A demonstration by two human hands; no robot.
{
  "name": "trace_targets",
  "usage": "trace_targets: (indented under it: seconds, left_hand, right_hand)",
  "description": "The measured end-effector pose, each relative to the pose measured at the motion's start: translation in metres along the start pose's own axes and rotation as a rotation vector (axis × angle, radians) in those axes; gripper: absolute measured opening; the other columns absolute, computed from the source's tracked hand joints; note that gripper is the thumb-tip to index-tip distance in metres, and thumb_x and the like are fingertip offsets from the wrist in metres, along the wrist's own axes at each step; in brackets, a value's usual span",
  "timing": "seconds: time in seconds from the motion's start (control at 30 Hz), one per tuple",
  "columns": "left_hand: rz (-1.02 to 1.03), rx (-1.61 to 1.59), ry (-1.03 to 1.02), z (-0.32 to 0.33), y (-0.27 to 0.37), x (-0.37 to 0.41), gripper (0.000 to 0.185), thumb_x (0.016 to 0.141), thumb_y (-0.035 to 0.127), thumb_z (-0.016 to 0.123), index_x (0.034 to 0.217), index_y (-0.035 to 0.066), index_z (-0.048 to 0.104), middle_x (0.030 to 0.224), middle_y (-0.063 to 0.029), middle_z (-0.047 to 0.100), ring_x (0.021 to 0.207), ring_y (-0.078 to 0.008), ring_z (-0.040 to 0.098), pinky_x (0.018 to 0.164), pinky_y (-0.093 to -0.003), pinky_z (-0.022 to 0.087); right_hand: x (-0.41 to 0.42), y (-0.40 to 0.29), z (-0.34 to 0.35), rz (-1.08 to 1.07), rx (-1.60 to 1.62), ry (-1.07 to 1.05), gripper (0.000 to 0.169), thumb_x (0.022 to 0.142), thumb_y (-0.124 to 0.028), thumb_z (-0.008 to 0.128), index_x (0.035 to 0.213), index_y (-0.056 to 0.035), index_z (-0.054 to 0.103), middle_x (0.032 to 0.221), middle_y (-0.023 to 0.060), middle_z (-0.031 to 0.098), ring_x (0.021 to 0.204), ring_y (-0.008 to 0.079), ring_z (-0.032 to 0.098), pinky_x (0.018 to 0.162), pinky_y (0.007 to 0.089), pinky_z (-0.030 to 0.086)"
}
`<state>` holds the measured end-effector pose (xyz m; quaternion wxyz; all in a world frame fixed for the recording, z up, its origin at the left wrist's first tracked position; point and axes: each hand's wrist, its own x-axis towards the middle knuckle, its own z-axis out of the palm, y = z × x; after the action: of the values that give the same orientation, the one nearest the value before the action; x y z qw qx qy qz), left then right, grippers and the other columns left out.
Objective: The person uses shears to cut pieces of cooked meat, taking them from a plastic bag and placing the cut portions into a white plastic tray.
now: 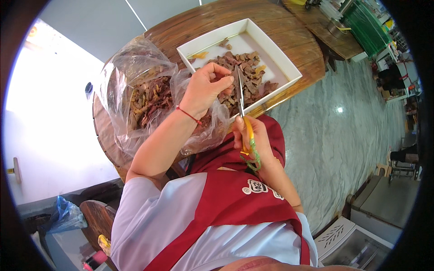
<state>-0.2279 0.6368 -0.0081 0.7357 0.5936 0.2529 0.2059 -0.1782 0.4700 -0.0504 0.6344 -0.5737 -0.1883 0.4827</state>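
My right hand [255, 133] grips a pair of scissors [241, 91] with yellow handles and green cord wound on them. Its blades point away from me over a white rectangular tray [276, 54]. Pinched in my left hand [211, 83], close beside the blades, is a small brown piece that looks like meat [233, 73]. Below both hands, a heap of brown cut pieces [252, 81] lies in the tray, with a few yellowish bits among them. Left of the tray, a clear plastic bag [117, 74] holds larger reddish-brown and yellowish pieces [152, 101].
The tray and bag rest on a round wooden table [190, 27]. A second wooden table [325, 34] at upper right bears a metal pot [336, 27]. Marble-patterned floor [325, 135] lies to the right. A wooden stool [96, 216] and a blue plastic bag [67, 213] are at lower left.
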Motion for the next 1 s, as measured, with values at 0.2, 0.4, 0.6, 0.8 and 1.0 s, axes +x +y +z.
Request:
trace_targets:
  seconds: [0.2, 0.4, 0.6, 0.8, 1.0]
  left_hand:
    - [0.237, 0.199, 0.121, -0.012, 0.000, 0.009, 0.035, 0.083, 0.010, 0.062, 0.114, -0.001, 0.051, 0.096, -0.0099, 0.062, 0.077, -0.0122, 0.060, 0.069, -0.0234, 0.049]
    - [0.383, 0.305, 0.419, -0.090, 0.041, -0.016, 0.024, 0.085, 0.016, 0.060, 0.101, -0.002, 0.060, 0.089, -0.0092, 0.064, 0.076, -0.0151, 0.062, 0.064, -0.0226, 0.049]
    - [-0.119, 1.104, 0.417, -0.162, 0.015, -0.052, 0.029, 0.083, 0.025, 0.060, 0.103, 0.004, 0.061, 0.091, -0.0106, 0.065, 0.080, -0.0193, 0.063, 0.073, -0.0312, 0.050]
    - [0.120, 1.443, 0.432, -0.192, -0.055, -0.031, 0.050, 0.074, 0.027, 0.065, 0.118, 0.007, 0.051, 0.109, -0.0146, 0.053, 0.100, -0.0299, 0.052, 0.088, -0.0360, 0.042]
    - [-0.010, 1.045, 0.554, -0.218, -0.057, -0.012, 0.045, 0.074, 0.035, 0.064, 0.111, 0.010, 0.059, 0.096, -0.0129, 0.065, 0.087, -0.0276, 0.062, 0.080, -0.0331, 0.047]
  right_hand:
    - [0.002, 0.001, -0.002, -0.042, 0.117, 0.120, 0.036, 0.089, -0.036, 0.053, 0.074, -0.0033, 0.050, 0.054, 0.0006, 0.046, 0.040, 0.0086, 0.043, 0.038, 0.0212, 0.036]
    - [-0.005, 0.005, -0.011, -0.114, 0.232, 0.135, 0.032, 0.091, -0.032, 0.050, 0.080, -0.0014, 0.051, 0.058, 0.0023, 0.046, 0.045, 0.0095, 0.044, 0.044, 0.0233, 0.040]
    - [-0.008, -0.004, 0.001, -0.090, 0.281, 0.103, 0.032, 0.092, -0.031, 0.048, 0.081, -0.0018, 0.051, 0.059, 0.0018, 0.047, 0.046, 0.0100, 0.043, 0.046, 0.0246, 0.040]
    - [-0.012, -0.004, 0.006, -0.082, 0.245, 0.044, 0.031, 0.091, -0.031, 0.049, 0.081, -0.0024, 0.051, 0.060, 0.0018, 0.047, 0.047, 0.0105, 0.044, 0.046, 0.0250, 0.040]
    - [-0.012, -0.003, 0.003, -0.058, 0.253, 0.081, 0.030, 0.091, -0.030, 0.050, 0.081, -0.0024, 0.051, 0.060, 0.0021, 0.046, 0.047, 0.0104, 0.044, 0.046, 0.0244, 0.040]
